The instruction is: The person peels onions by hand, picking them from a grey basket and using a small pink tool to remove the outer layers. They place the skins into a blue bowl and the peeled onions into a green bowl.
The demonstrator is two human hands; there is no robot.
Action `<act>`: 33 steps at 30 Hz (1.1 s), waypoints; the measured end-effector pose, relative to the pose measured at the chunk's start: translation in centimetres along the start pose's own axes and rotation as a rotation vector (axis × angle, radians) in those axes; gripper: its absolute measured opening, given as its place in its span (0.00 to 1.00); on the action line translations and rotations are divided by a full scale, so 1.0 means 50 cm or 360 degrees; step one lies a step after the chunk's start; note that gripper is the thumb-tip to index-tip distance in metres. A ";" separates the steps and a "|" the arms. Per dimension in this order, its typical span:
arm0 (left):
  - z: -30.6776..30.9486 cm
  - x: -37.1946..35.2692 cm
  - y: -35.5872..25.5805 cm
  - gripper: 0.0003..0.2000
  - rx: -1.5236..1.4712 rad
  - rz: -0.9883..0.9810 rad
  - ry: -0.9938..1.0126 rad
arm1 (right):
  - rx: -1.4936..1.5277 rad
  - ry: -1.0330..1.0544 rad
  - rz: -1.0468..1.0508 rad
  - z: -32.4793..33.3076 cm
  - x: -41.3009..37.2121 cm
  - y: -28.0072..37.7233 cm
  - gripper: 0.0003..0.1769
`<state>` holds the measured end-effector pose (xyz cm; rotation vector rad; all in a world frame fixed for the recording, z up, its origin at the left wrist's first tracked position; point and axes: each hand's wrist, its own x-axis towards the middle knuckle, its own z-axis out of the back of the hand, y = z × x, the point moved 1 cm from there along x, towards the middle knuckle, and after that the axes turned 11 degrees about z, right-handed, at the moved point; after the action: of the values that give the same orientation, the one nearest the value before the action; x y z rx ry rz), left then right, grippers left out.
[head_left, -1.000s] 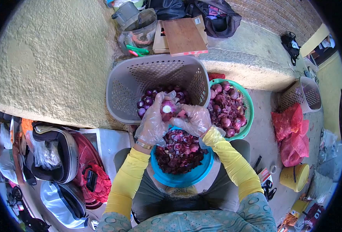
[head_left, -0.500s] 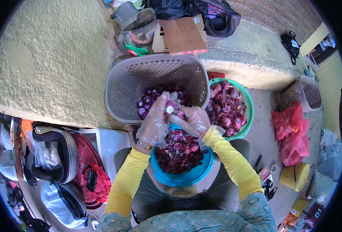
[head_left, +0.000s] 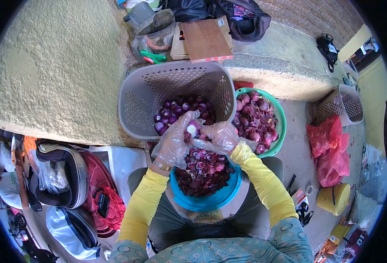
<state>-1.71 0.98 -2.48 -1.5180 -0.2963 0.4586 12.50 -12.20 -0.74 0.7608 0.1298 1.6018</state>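
Observation:
My left hand (head_left: 176,139), in a clear plastic glove, is closed around a red onion (head_left: 192,130) with a pale cut end. Close beside it, my right hand (head_left: 221,136), also gloved, has its fingers pressed together near the onion; what it grips is too small to make out. Below both hands is a blue basin (head_left: 206,202) with dark red onion skins (head_left: 202,177). Peeled purple onions (head_left: 169,115) lie in the large grey basket (head_left: 132,105) beyond. To the right, a green basin (head_left: 282,127) holds unpeeled onions (head_left: 255,118).
On the ledge ahead are a brown board (head_left: 206,40), clear containers (head_left: 160,33) and a dark bag (head_left: 248,22). Red mesh bags (head_left: 329,149), a yellow bucket (head_left: 333,198) and another basket (head_left: 344,105) stand right. A person (head_left: 7,182) is at the far left.
The onion in my left hand has turned, showing more of its pale end. My right hand has shifted slightly, with its fingers drawn in closer.

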 end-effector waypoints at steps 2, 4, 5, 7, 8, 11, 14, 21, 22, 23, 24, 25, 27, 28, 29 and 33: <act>0.009 0.010 0.024 0.31 -0.1221 0.0631 0.0143 | 0.0041 0.0066 0.0082 0.004 0.000 0.008 0.23; 0.014 0.002 0.012 0.31 -0.1088 0.0507 0.0191 | 0.0042 0.0134 0.0098 -0.003 -0.004 0.003 0.24; 0.016 -0.001 0.007 0.30 -0.0958 0.0385 0.0240 | 0.0041 0.0205 0.0111 -0.006 -0.006 0.000 0.25; 0.033 0.014 0.045 0.30 -0.0648 0.0352 0.0188 | 0.0047 0.0261 0.0124 0.007 -0.002 0.011 0.26; 0.039 0.020 0.067 0.31 -0.0338 0.0320 0.0136 | 0.0054 0.0315 0.0135 0.011 -0.002 0.015 0.26; 0.033 -0.005 0.033 0.26 0.0589 -0.0207 -0.0091 | 0.0112 0.0335 0.0129 0.002 -0.007 0.019 0.27; 0.022 -0.012 -0.028 0.19 0.0710 -0.0313 -0.0242 | 0.0012 0.0404 0.0291 -0.004 -0.007 0.026 0.29; 0.026 0.027 -0.037 0.19 -0.1982 0.0889 -0.0261 | 0.0157 0.1038 0.0053 0.000 0.002 0.054 0.35; 0.027 0.029 -0.036 0.19 -0.1984 0.0887 -0.0263 | 0.0262 0.1069 -0.0043 0.006 0.002 0.054 0.34; 0.028 0.031 -0.035 0.18 -0.1960 0.0813 -0.0254 | 0.0261 0.1071 -0.0041 0.007 0.000 0.052 0.34; 0.027 0.032 -0.041 0.17 -0.1934 0.0740 -0.0245 | 0.0219 0.1034 -0.0028 0.008 -0.003 0.049 0.34; 0.026 0.031 -0.048 0.17 -0.1933 0.0739 -0.0246 | 0.0177 0.0995 -0.0015 0.006 -0.005 0.047 0.33; 0.023 0.024 -0.064 0.13 -0.1867 0.0697 -0.0221 | 0.0132 0.0955 0.0063 -0.017 -0.016 0.039 0.32; 0.024 0.024 -0.062 0.13 -0.1866 0.0697 -0.0223 | 0.0082 0.0916 0.0143 -0.025 -0.018 0.036 0.31; 0.025 0.025 -0.061 0.12 -0.1853 0.0691 -0.0146 | 0.0082 0.0916 0.0145 -0.028 -0.021 0.032 0.31; 0.021 0.028 -0.064 0.16 -0.1657 0.0713 -0.0007 | 0.0264 0.1117 -0.0006 -0.014 -0.016 0.043 0.34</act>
<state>-0.61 2.59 0.60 -2.6267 -0.1962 0.7132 10.29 -13.13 -0.54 0.2892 0.7752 1.8097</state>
